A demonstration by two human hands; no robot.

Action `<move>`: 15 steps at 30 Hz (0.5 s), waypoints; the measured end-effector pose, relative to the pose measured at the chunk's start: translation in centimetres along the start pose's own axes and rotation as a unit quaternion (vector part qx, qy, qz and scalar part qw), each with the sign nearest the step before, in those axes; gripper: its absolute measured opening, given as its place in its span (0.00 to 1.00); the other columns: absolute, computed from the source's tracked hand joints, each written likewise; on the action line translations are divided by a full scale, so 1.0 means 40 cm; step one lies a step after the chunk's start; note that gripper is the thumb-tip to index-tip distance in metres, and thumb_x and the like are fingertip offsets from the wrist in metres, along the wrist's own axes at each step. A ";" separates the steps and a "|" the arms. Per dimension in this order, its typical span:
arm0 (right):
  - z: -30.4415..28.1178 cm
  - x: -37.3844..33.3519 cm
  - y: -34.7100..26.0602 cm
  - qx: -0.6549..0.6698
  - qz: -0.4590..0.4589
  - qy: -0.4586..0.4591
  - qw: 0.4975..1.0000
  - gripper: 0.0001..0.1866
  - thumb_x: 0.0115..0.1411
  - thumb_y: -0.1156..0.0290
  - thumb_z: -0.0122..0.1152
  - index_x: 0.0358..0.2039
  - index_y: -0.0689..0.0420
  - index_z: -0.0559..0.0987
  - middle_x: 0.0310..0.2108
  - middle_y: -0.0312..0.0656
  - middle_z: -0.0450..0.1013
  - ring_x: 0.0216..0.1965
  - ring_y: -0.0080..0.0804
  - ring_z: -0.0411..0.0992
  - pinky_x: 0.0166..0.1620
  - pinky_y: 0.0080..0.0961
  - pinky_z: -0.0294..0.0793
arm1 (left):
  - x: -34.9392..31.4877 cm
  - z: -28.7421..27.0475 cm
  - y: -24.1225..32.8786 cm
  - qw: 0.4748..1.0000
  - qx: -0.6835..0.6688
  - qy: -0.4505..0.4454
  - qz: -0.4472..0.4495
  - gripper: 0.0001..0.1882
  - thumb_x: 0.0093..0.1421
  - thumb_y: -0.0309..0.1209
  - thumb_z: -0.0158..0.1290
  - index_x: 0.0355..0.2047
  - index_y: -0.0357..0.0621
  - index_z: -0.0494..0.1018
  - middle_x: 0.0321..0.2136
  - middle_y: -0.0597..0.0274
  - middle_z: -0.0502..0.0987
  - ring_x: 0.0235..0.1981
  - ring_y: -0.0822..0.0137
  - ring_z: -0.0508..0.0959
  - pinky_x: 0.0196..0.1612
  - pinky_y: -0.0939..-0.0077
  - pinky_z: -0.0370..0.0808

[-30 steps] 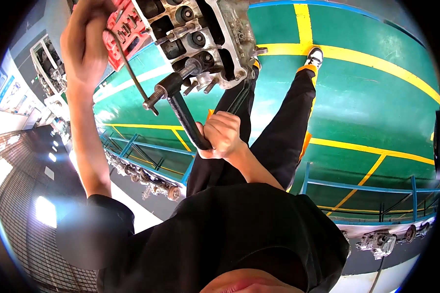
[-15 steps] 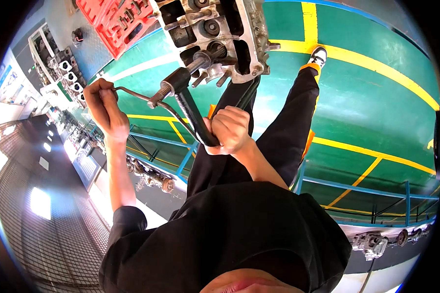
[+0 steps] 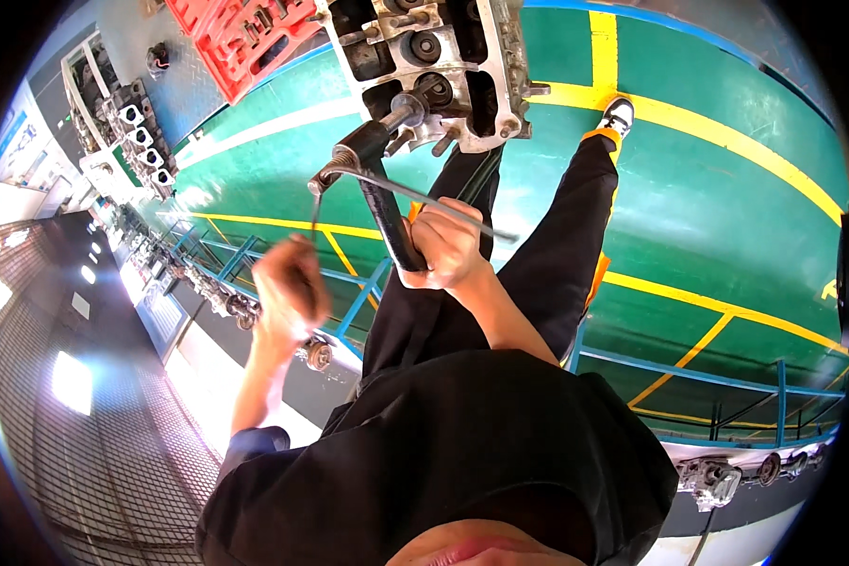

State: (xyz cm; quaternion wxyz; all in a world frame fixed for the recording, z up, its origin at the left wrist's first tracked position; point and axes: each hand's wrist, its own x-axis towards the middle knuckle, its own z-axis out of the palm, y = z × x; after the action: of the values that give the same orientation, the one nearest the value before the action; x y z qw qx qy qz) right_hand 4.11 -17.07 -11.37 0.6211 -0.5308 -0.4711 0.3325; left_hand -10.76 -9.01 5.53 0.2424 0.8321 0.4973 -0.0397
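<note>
— So, what does each grip hold?
— My right hand (image 3: 448, 247) is wrapped tight round the black handle of the valve spring compressor (image 3: 387, 212), clamped on the grey metal cylinder head (image 3: 443, 66). My left hand (image 3: 291, 288) is blurred; fingers curled, I cannot tell round what.

I see the cylinder head (image 3: 434, 66) at the top centre, with the tool tray (image 3: 250, 33) to its left. The valve spring compressor (image 3: 382, 198) reaches down from the head to my right hand (image 3: 448, 247). My left hand (image 3: 291, 288) sits lower left of it. A row of engine parts (image 3: 123, 113) lies far left, and the railing (image 3: 717, 377) lower right.
</note>
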 end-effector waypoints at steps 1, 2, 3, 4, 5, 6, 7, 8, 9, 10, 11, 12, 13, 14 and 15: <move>-0.002 -0.002 0.001 -0.003 0.001 0.003 1.000 0.17 0.49 0.73 0.66 0.13 0.53 0.66 0.13 0.36 0.64 0.13 0.35 0.62 0.20 0.31 0.59 | -0.002 0.010 0.030 0.999 -0.022 -0.024 0.026 0.11 0.54 0.09 0.46 0.24 0.39 0.64 0.17 0.58 0.65 0.14 0.60 0.64 0.17 0.66 0.59; -0.003 -0.002 0.001 -0.006 0.002 -0.005 1.000 0.17 0.49 0.73 0.66 0.13 0.53 0.66 0.13 0.36 0.64 0.13 0.35 0.63 0.20 0.32 0.59 | -0.003 0.005 0.061 0.994 -0.033 -0.098 0.044 0.11 0.52 0.10 0.50 0.28 0.38 0.66 0.19 0.57 0.67 0.15 0.54 0.67 0.18 0.63 0.64; -0.003 0.000 0.002 -0.002 0.000 0.000 1.000 0.18 0.50 0.73 0.67 0.12 0.53 0.65 0.13 0.36 0.63 0.13 0.35 0.62 0.20 0.32 0.59 | 0.003 0.016 0.086 0.993 -0.038 -0.101 0.046 0.11 0.51 0.11 0.53 0.31 0.38 0.67 0.20 0.56 0.68 0.16 0.54 0.69 0.19 0.62 0.67; -0.005 0.004 0.000 -0.004 -0.008 0.011 1.000 0.18 0.50 0.74 0.67 0.12 0.53 0.65 0.13 0.36 0.63 0.13 0.35 0.62 0.20 0.32 0.58 | 0.011 0.022 0.108 0.992 -0.042 -0.112 0.047 0.13 0.50 0.12 0.56 0.33 0.38 0.68 0.21 0.55 0.69 0.17 0.53 0.71 0.20 0.61 0.69; -0.002 0.008 0.000 -0.005 -0.011 0.016 1.000 0.19 0.50 0.74 0.67 0.12 0.53 0.65 0.12 0.36 0.63 0.13 0.35 0.62 0.20 0.32 0.58 | 0.021 0.020 0.124 0.988 -0.028 -0.129 0.076 0.15 0.50 0.14 0.59 0.37 0.36 0.69 0.23 0.54 0.69 0.19 0.52 0.72 0.22 0.60 0.71; 0.000 0.011 -0.002 -0.005 -0.014 0.020 1.000 0.19 0.50 0.75 0.67 0.12 0.53 0.65 0.12 0.36 0.63 0.12 0.35 0.61 0.20 0.32 0.58 | 0.031 0.016 0.137 0.982 -0.008 -0.176 0.069 0.17 0.50 0.16 0.61 0.40 0.35 0.70 0.25 0.53 0.70 0.21 0.51 0.74 0.24 0.60 0.73; 0.005 0.011 -0.002 -0.011 -0.013 0.023 1.000 0.19 0.50 0.75 0.68 0.12 0.53 0.65 0.12 0.36 0.63 0.12 0.35 0.61 0.20 0.32 0.57 | 0.042 0.014 0.145 0.976 -0.046 -0.183 0.109 0.19 0.50 0.20 0.64 0.42 0.33 0.71 0.28 0.52 0.70 0.25 0.49 0.75 0.27 0.59 0.74; 0.014 0.009 0.000 -0.011 -0.012 0.027 1.000 0.20 0.51 0.75 0.68 0.12 0.53 0.64 0.12 0.36 0.63 0.12 0.35 0.61 0.20 0.32 0.57 | 0.049 0.005 0.153 0.955 -0.007 -0.271 0.119 0.20 0.53 0.23 0.63 0.45 0.31 0.72 0.30 0.51 0.70 0.27 0.51 0.76 0.28 0.61 0.74; 0.021 0.001 0.004 -0.010 -0.011 0.029 0.999 0.20 0.51 0.76 0.68 0.12 0.52 0.64 0.12 0.36 0.62 0.12 0.35 0.61 0.20 0.32 0.57 | 0.061 -0.001 0.155 0.951 0.008 -0.264 0.158 0.18 0.54 0.24 0.61 0.45 0.31 0.73 0.29 0.53 0.70 0.26 0.54 0.76 0.28 0.64 0.74; 0.030 -0.010 0.008 -0.004 -0.012 0.050 0.999 0.21 0.51 0.76 0.68 0.12 0.52 0.63 0.12 0.36 0.62 0.12 0.34 0.61 0.20 0.31 0.57 | 0.072 -0.009 0.157 0.946 0.023 -0.257 0.195 0.17 0.54 0.25 0.60 0.44 0.31 0.74 0.27 0.54 0.70 0.25 0.57 0.76 0.27 0.66 0.73; 0.036 -0.023 0.012 -0.002 -0.009 0.038 0.999 0.21 0.52 0.76 0.68 0.12 0.52 0.63 0.12 0.36 0.62 0.12 0.34 0.61 0.20 0.31 0.57 | 0.084 -0.018 0.161 0.937 0.056 -0.258 0.229 0.16 0.54 0.25 0.60 0.43 0.31 0.75 0.26 0.56 0.70 0.24 0.60 0.75 0.27 0.67 0.73; 0.038 -0.038 0.018 0.002 -0.008 0.047 0.999 0.21 0.52 0.77 0.68 0.12 0.52 0.63 0.12 0.36 0.62 0.12 0.34 0.61 0.20 0.31 0.57 | 0.099 -0.027 0.168 0.925 0.089 -0.258 0.265 0.15 0.54 0.25 0.59 0.42 0.32 0.75 0.25 0.57 0.70 0.23 0.62 0.75 0.26 0.69 0.72; 0.041 -0.046 0.022 -0.001 0.013 0.019 1.000 0.22 0.52 0.77 0.68 0.12 0.52 0.63 0.12 0.36 0.61 0.12 0.34 0.61 0.20 0.31 0.56 | 0.117 -0.033 0.176 0.910 0.122 -0.256 0.301 0.14 0.54 0.26 0.58 0.41 0.32 0.76 0.24 0.59 0.70 0.23 0.65 0.74 0.26 0.70 0.71; 0.035 -0.051 0.022 0.000 -0.008 0.052 0.999 0.22 0.52 0.78 0.68 0.12 0.52 0.63 0.12 0.35 0.61 0.12 0.34 0.61 0.19 0.31 0.56 | 0.138 -0.033 0.190 0.891 0.168 -0.228 0.356 0.13 0.50 0.25 0.61 0.38 0.35 0.80 0.20 0.64 0.68 0.20 0.70 0.70 0.23 0.76 0.67; 0.031 -0.044 0.020 -0.005 -0.007 0.048 0.999 0.22 0.51 0.78 0.68 0.13 0.52 0.63 0.12 0.35 0.61 0.12 0.34 0.61 0.19 0.31 0.56 | 0.163 -0.033 0.207 0.879 0.185 -0.203 0.390 0.12 0.50 0.25 0.61 0.35 0.35 0.80 0.19 0.65 0.66 0.19 0.71 0.69 0.22 0.77 0.64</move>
State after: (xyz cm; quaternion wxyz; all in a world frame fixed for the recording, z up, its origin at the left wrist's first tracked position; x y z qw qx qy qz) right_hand 2.43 -18.10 -12.55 0.6427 -0.5462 -0.4458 0.2999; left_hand -0.71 -6.35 7.70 0.1759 0.9621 0.0558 -0.2010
